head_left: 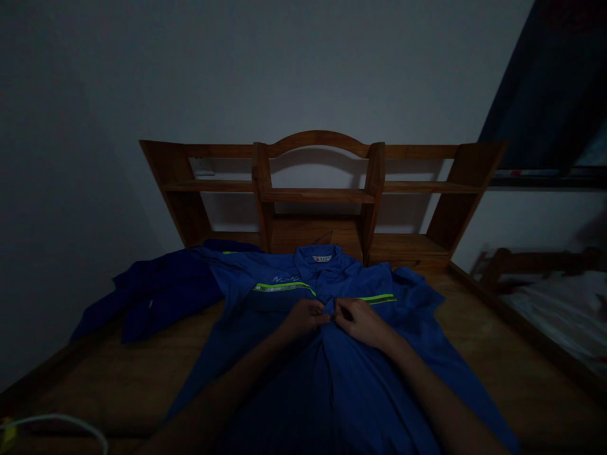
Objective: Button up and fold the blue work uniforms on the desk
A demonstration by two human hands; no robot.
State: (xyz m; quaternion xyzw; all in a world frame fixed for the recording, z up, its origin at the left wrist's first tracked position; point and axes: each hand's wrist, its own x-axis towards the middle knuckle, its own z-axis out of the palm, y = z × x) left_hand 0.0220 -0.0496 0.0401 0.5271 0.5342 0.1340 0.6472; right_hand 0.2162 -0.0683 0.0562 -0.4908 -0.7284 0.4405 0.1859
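A blue collared work shirt with yellow-green reflective chest stripes lies front up on the wooden desk, its collar pointing toward the shelf. At the front opening, around chest height, my left hand pinches one edge of the placket. Close beside it, my right hand grips the other edge with thumb and fingers together. A small fold of cloth rises between the two hands. Any button there is too small and dark to make out.
Darker blue clothing lies to the left. A wooden shelf unit stands along the back of the desk. A pale cable curves at the lower left, and a dark curtain hangs at the upper right.
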